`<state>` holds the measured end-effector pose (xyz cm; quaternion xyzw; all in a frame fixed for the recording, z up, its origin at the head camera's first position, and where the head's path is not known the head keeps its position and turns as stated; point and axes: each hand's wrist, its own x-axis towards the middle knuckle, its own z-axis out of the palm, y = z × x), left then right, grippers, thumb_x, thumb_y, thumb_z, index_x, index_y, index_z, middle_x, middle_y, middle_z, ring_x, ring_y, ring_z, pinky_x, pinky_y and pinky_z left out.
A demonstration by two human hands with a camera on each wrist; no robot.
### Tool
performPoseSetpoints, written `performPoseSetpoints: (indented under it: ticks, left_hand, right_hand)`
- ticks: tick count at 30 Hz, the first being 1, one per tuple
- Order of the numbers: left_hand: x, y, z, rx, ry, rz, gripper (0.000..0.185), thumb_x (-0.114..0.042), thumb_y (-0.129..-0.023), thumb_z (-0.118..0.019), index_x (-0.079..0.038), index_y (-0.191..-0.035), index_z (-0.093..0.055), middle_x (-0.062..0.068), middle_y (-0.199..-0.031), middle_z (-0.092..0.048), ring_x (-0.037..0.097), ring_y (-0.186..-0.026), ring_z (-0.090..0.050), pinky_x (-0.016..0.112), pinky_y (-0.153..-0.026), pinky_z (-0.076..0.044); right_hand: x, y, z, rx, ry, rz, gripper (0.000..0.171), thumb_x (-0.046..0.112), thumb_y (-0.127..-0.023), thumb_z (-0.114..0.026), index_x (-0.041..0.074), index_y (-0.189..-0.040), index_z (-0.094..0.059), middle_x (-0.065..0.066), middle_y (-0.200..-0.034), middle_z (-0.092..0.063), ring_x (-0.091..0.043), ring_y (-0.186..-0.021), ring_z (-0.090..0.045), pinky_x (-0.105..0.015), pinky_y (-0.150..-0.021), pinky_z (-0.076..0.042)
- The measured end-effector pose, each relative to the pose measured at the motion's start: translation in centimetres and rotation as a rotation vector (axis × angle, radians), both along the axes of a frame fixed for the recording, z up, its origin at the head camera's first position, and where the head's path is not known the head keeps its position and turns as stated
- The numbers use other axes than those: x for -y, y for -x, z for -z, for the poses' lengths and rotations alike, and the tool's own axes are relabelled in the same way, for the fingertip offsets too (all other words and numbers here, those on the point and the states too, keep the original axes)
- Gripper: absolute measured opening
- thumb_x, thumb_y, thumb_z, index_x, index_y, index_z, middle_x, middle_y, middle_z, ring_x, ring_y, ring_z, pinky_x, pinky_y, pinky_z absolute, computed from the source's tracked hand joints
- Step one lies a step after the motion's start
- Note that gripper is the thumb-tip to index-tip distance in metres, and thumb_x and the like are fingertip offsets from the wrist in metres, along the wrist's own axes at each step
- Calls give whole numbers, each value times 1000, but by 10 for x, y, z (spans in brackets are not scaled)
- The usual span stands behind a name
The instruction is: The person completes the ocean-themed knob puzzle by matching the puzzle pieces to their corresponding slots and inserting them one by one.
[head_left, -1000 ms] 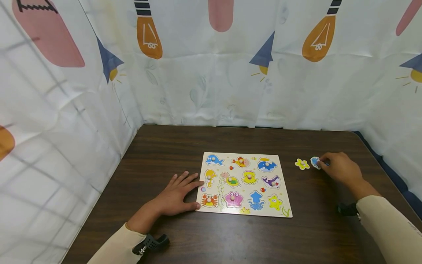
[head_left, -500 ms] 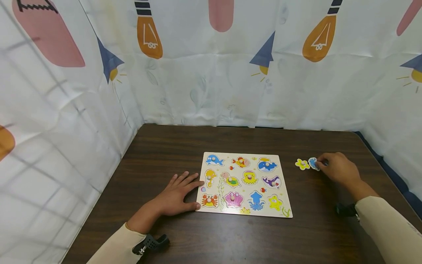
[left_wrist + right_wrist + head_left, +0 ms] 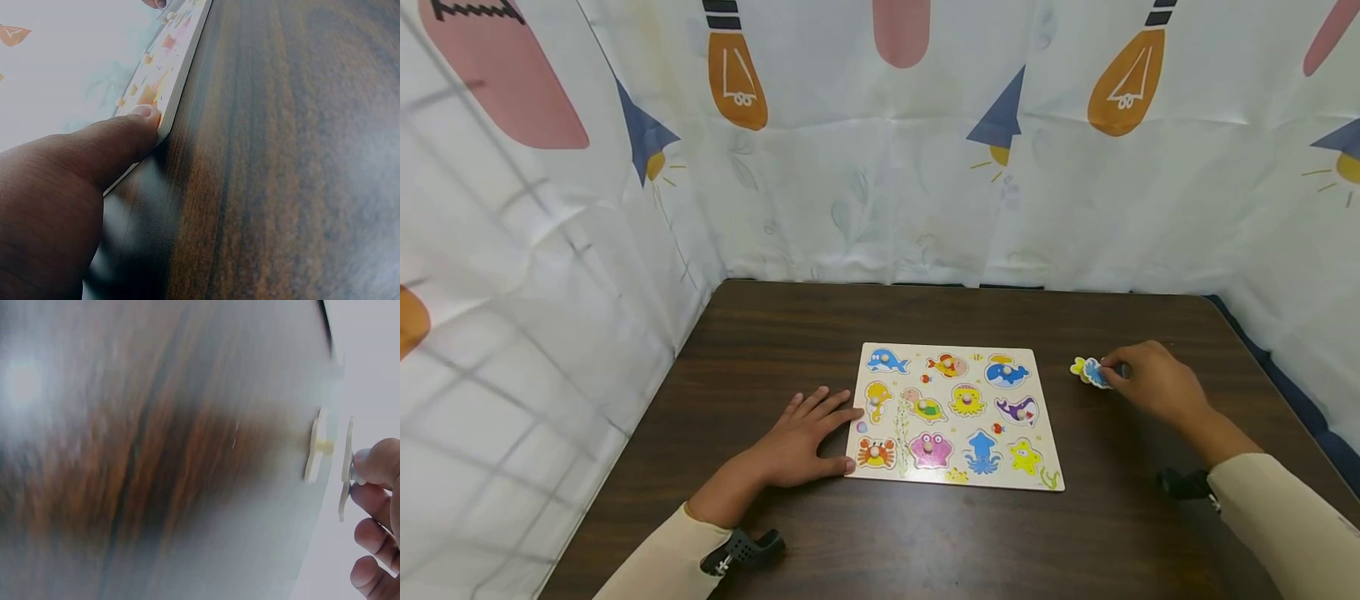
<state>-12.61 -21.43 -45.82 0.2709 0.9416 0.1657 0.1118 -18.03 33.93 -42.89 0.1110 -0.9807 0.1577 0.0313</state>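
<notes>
Progress looks early: right hand [image 3: 1153,385] pinches a blue wooden peg piece [image 3: 1096,373] above the yellow flower-shaped piece [image 3: 1079,366]; left hand [image 3: 801,437], fingers spread, steadies the wooden sea-animal puzzle board [image 3: 952,415], most pieces seated.

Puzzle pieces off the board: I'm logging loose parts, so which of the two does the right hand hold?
The blue piece, pinched by the right hand and partly covering the yellow piece, which no hand touches on the table.
</notes>
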Motion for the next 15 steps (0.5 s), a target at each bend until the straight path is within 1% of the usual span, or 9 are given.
performPoseSetpoints:
  ticks: [2, 4, 8, 11, 15]
  left_hand:
    - [0, 0, 0, 0, 2, -1, 78, -69, -90, -63, -35, -157, -41, -3, -168, -25, 32, -156, -11, 61, -121, -4]
    - [0, 0, 0, -2, 4, -2, 79, -69, -90, -63, -35, -157, -41, -3, -168, -25, 32, -156, -12, 61, -121, -4]
    - [0, 0, -1, 1, -1, -2, 79, -69, -90, -63, -35, -157, -41, -2, -168, -25, 32, -156, -12, 62, -121, -4]
    - [0, 0, -2, 0, -4, -1, 78, -68, -90, -64, -35, -157, -42, -2, -168, -26, 33, -156, -12, 62, -121, -4]
    - [-1, 0, -2, 0, 1, -2, 78, -68, -90, -64, -35, -157, -42, -2, -168, -26, 33, -156, -13, 62, -121, -5]
  right_hand:
    - [5, -2, -2, -12, -4, -15, 21, 22, -97, -71, 6, -109, -78, -13, -103, -72, -36, -98, -58, -39, -53, -47]
    - [10, -4, -3, -26, -14, -29, 20, 21, -96, -72, 7, -108, -79, -12, -105, -72, -38, -106, -57, -44, -58, -51]
    - [20, -8, -4, -41, -25, -57, 16, 19, -94, -75, 9, -105, -79, -11, -106, -73, -37, -108, -57, -55, -69, -55]
    - [29, -12, -5, -40, -24, -72, 14, 17, -92, -77, 10, -104, -79, -14, -109, -71, -35, -107, -57, -55, -69, -56]
    - [40, -18, -5, -46, -26, -86, 13, 18, -91, -78, 11, -102, -79, -19, -115, -65, -35, -106, -58, -47, -61, -56]
